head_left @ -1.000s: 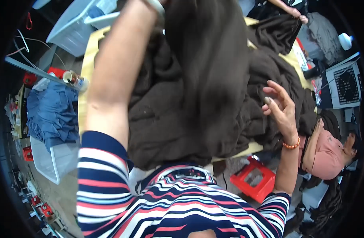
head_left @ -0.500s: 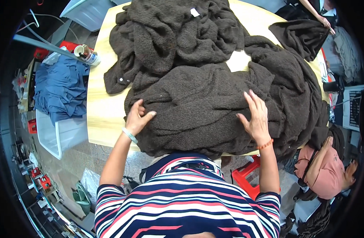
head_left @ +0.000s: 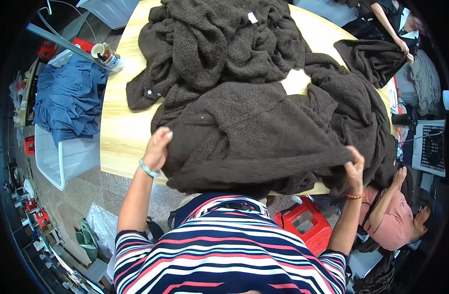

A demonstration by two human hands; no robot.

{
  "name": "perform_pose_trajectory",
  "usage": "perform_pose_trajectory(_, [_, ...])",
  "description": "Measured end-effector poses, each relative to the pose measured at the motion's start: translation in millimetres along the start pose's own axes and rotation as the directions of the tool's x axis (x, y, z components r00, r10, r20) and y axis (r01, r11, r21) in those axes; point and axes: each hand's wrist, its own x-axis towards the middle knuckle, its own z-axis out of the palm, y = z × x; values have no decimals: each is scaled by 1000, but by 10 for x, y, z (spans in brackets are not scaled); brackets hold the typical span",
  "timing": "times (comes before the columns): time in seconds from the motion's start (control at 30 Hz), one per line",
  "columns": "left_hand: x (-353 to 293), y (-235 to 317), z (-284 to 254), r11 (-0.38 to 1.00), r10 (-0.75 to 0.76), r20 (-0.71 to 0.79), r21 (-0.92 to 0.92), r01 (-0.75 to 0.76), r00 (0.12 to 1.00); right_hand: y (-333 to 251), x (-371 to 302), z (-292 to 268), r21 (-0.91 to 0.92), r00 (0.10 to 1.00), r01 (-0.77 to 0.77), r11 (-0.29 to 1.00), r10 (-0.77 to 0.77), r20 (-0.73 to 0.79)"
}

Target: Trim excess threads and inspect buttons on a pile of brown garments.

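A dark brown knitted garment (head_left: 263,130) lies spread in front of me on the pale wooden table (head_left: 124,157). My right hand (head_left: 354,166) is closed around one end of its edge, which stretches taut across toward the left. At the opposite end my left hand (head_left: 157,147) is closed on the garment's left side, with the fingertips partly hidden against the cloth. More brown knitwear (head_left: 210,44) is heaped at the far side of the table, with a small white tag (head_left: 253,18) on it. Another brown bunch (head_left: 354,98) rests to the right.
On the left, a white bin (head_left: 68,157) holds blue cloth (head_left: 70,98); cups and a bottle (head_left: 107,56) stand at the table's left edge. A red stool (head_left: 305,225) is by my right side. One co-worker (head_left: 388,210) sits at right; another's hand (head_left: 403,46) holds brown cloth at far right.
My right hand has gone from lying open on the garment to gripping its edge, pulled right and toward me. My left hand has closed on the left side. The cloth is now stretched between them.
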Motion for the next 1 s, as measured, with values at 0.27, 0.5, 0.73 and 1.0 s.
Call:
perform_pose_trajectory(0.27, [664,661,352,860,440,-110,340,-382,891,-376,843,207,-274,949,224,935,-273,-156])
perform_pose_trajectory(0.5, [-593,62,483,149,322,617,716,-682,718,538,699,-141,-257,972,47,965,-103,-211])
perform_pose_trajectory(0.73, [-660,-285,297,206,406,546,727,-655,733,330,634,-165,271,986,71,960,-25,-168])
perform_pose_trajectory(1.0, [-1237,803,102,796,-562,468,531,291,682,296,-619,-1394,-80,952,-40,996,13,-305])
